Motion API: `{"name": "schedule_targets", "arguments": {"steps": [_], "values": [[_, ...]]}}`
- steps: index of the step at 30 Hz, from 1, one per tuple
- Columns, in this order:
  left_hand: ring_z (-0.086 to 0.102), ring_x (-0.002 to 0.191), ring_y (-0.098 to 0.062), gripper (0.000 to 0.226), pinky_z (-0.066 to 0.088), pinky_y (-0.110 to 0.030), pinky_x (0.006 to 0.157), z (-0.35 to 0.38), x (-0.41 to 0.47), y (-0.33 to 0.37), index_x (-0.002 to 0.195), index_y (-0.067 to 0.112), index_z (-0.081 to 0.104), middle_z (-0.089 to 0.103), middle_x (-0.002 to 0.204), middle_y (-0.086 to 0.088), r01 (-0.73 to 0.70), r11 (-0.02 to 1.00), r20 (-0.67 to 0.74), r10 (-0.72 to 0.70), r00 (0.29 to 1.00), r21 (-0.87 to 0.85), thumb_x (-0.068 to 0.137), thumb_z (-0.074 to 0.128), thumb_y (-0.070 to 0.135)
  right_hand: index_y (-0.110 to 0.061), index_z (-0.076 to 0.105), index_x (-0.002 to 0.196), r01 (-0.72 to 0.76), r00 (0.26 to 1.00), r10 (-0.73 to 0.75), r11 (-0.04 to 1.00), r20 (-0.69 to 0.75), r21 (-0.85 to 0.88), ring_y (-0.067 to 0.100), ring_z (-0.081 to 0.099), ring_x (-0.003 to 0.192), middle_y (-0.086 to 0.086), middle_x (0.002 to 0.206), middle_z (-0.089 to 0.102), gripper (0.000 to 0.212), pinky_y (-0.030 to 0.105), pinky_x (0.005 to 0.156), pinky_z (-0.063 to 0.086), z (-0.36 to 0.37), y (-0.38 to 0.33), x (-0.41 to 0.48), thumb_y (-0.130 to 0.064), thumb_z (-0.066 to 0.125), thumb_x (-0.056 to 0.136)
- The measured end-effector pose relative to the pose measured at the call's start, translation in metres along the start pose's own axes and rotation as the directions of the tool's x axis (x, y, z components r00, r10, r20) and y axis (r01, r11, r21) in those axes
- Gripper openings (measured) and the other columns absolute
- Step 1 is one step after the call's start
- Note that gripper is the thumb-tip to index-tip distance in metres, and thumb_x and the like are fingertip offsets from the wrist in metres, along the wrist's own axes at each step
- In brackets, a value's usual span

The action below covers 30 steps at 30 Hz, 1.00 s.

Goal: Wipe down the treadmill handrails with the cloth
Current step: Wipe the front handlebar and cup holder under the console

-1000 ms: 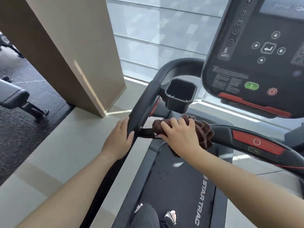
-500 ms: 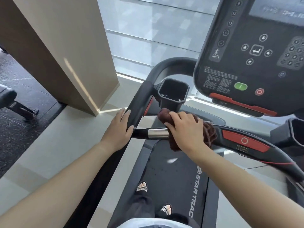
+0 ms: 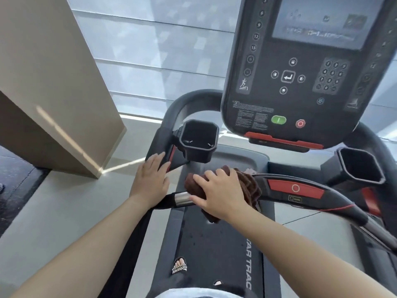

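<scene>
My right hand [image 3: 221, 194] presses a dark brown cloth [image 3: 249, 188] around the front crossbar handrail [image 3: 335, 201], just right of its bare silver sensor section [image 3: 182, 198]. The cloth wraps over the bar and hangs below my palm. My left hand [image 3: 150, 179] rests flat on the black left side handrail [image 3: 159, 143], fingers spread, where that rail meets the crossbar. Part of the crossbar is hidden under the cloth and my hand.
The console [image 3: 300, 72] looms above the bar with green and red buttons. Cup holders sit at left [image 3: 198, 140] and right [image 3: 361, 171]. A beige pillar [image 3: 53, 93] stands left of the treadmill. My feet are on the belt [image 3: 214, 244].
My right hand has slid the cloth rightward along the crossbar, uncovering the silver section. My left hand stayed on the left rail. The view tilted up toward the console.
</scene>
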<state>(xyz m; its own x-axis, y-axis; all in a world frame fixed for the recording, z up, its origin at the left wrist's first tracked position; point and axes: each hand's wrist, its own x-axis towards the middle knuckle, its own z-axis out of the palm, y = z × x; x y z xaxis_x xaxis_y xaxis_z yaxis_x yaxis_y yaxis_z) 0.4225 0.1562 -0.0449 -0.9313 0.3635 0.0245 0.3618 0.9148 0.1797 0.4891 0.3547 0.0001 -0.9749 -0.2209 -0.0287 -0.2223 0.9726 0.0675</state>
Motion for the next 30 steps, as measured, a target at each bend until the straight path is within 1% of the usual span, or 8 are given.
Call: {"name": "schedule_targets", "arguments": {"steps": [3, 9, 12, 14, 18, 22, 26, 30], "values": [[0.028, 0.138, -0.030, 0.045, 0.028, -0.048, 0.111, 0.001, 0.002, 0.000, 0.130, 0.011, 0.050, 0.033, 0.149, -0.011, 0.001, 1.000, -0.020, -0.001, 1.000, -0.024, 0.085, 0.051, 0.016, -0.024, 0.060, 0.101, 0.016, 0.999, -0.016, 1.000, -0.042, -0.001, 0.026, 0.059, 0.076, 0.001, 0.083, 0.065, 0.048, 0.042, 0.071, 0.043, 0.002, 0.001, 0.000, -0.062, 0.039, 0.081], [0.025, 0.140, -0.027, 0.045, 0.026, -0.046, 0.113, 0.004, 0.003, -0.003, 0.131, 0.013, 0.048, 0.033, 0.150, -0.009, 0.013, 0.998, -0.033, -0.015, 0.999, -0.055, 0.087, 0.048, 0.015, -0.022, 0.062, 0.092, -0.120, 0.971, 0.121, 0.993, -0.206, 0.018, 0.024, 0.059, 0.077, -0.002, 0.079, 0.063, 0.038, 0.041, 0.076, 0.042, 0.009, 0.011, -0.007, -0.054, 0.042, 0.085], [0.027, 0.139, -0.028, 0.042, 0.027, -0.045, 0.111, 0.005, 0.004, -0.003, 0.128, 0.012, 0.052, 0.036, 0.148, -0.009, 0.017, 0.998, -0.050, -0.020, 0.999, -0.064, 0.086, 0.049, 0.015, -0.021, 0.060, 0.078, -0.202, 0.958, 0.212, 0.977, -0.195, 0.069, 0.024, 0.059, 0.069, -0.003, 0.071, 0.063, 0.036, 0.038, 0.066, 0.042, 0.006, -0.008, 0.010, -0.051, 0.040, 0.084], [0.029, 0.138, -0.029, 0.039, 0.029, -0.044, 0.109, 0.004, 0.005, -0.003, 0.124, 0.012, 0.056, 0.039, 0.147, -0.010, 0.018, 0.997, -0.059, -0.022, 0.998, -0.076, 0.086, 0.051, 0.014, -0.022, 0.058, 0.075, -0.168, 0.971, 0.179, 0.983, -0.159, 0.078, 0.023, 0.060, 0.066, -0.004, 0.069, 0.062, 0.038, 0.037, 0.063, 0.043, 0.007, -0.020, 0.017, -0.051, 0.037, 0.084], [0.020, 0.142, -0.028, 0.037, 0.020, -0.042, 0.114, 0.004, 0.001, -0.005, 0.121, 0.013, 0.058, 0.033, 0.150, -0.011, -0.014, 0.990, -0.059, 0.006, 0.998, -0.139, 0.087, 0.045, 0.016, -0.023, 0.060, 0.091, -0.064, 0.982, 0.077, 0.995, -0.173, 0.079, 0.021, 0.059, 0.077, -0.006, 0.081, 0.064, 0.038, 0.038, 0.071, 0.042, 0.011, -0.007, 0.001, -0.055, 0.039, 0.086], [0.018, 0.142, -0.025, 0.044, 0.004, -0.040, 0.114, 0.001, 0.000, -0.001, 0.121, 0.017, 0.059, 0.035, 0.148, -0.008, -0.083, 0.979, -0.039, 0.077, 0.996, -0.188, 0.083, 0.037, 0.025, -0.028, 0.060, 0.103, -0.192, 0.937, 0.224, 0.971, -0.269, 0.143, 0.020, 0.057, 0.095, -0.009, 0.096, 0.065, 0.035, 0.041, 0.086, 0.035, 0.001, 0.038, -0.024, -0.054, 0.042, 0.087], [0.032, 0.135, -0.021, 0.034, 0.026, -0.039, 0.114, 0.001, 0.011, 0.033, 0.118, 0.016, 0.059, 0.046, 0.139, -0.005, -0.167, 0.907, -0.022, 0.172, 0.985, -0.386, 0.089, 0.044, 0.026, -0.032, 0.063, 0.096, -0.418, 0.828, 0.500, 0.853, -0.255, 0.314, 0.023, 0.056, 0.100, -0.008, 0.096, 0.067, 0.036, 0.042, 0.091, 0.033, -0.005, 0.060, -0.027, -0.056, 0.039, 0.084], [0.049, 0.116, -0.014, 0.030, 0.039, -0.032, 0.101, 0.009, 0.021, 0.083, 0.115, 0.019, 0.058, 0.058, 0.120, 0.003, -0.149, 0.788, 0.042, 0.217, 0.975, -0.598, 0.093, 0.041, 0.030, -0.031, 0.063, 0.097, -0.415, 0.839, 0.483, 0.865, -0.250, 0.281, 0.019, 0.054, 0.103, -0.010, 0.099, 0.064, 0.034, 0.041, 0.094, 0.030, -0.001, 0.049, -0.028, -0.055, 0.042, 0.084]]}}
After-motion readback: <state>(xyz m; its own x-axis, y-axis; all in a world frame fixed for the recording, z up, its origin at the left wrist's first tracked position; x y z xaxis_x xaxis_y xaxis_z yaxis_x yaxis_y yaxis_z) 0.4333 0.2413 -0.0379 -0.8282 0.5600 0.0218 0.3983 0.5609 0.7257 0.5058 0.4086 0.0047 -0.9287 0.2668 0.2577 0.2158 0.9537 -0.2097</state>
